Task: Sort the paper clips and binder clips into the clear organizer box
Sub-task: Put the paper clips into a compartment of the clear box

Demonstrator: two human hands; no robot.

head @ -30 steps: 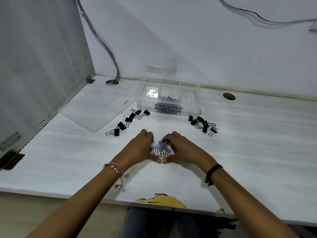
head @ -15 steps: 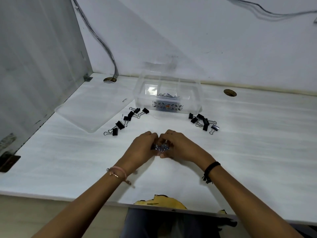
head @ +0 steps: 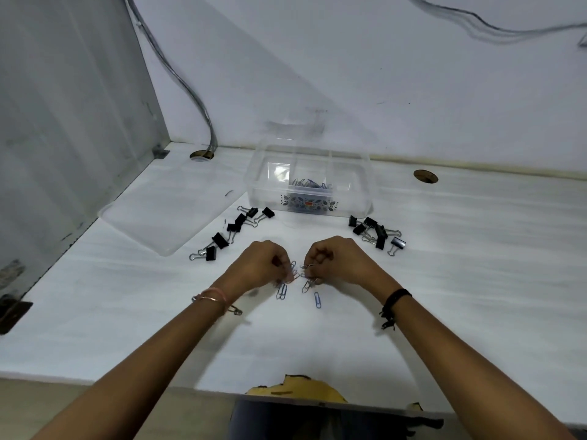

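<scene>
1. Head view: gripping a bunch of blue paper clips in the curled left hand, low over the white table.
2. Pinching a second bunch in the curled right hand, just beside the left yet apart.
3. Beneath the hands: one loose clip flat on the table.
4. Behind them: clear organizer box, open, with more clips in its middle compartment.
5. On the table near the box's front corners: left binder clips and right binder clips.
6. Left of the box: clear lid, lying flat.
</scene>
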